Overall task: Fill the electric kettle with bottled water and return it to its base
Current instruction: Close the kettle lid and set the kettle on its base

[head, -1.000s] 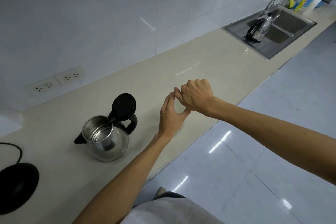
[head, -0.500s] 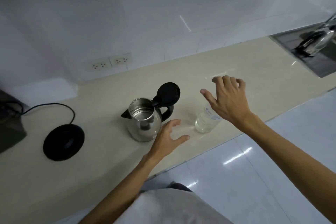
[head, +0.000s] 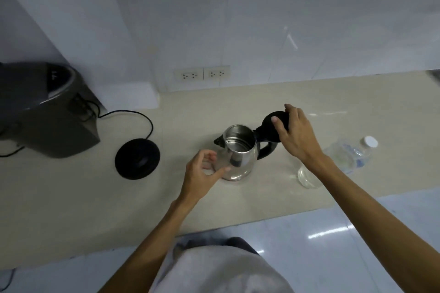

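On the beige stone counter [head: 333,93], the round black plastic kettle base [head: 137,158] sits at nine o'clock of the shiny steel electric kettle [head: 239,154]. The left hand [head: 202,177] hovers at the kettle's seven o'clock, fingers apart. The right hand [head: 296,135] pinches the raised black lid [head: 271,127]. A clear capped water bottle [head: 342,157] lies at three o'clock.

On the desk [head: 71,197]: 1 steel kettle [head: 240,152] w/ lid [head: 271,126] open, 1 black round base [head: 137,158] at its 9 o'clock, 1 water bottle [head: 342,157] lying at 3 o'clock, 1 dark appliance [head: 45,112] far at 9. Wall: 2 outlets [head: 202,74]. 2 hands: left [head: 202,173], right [head: 297,133].
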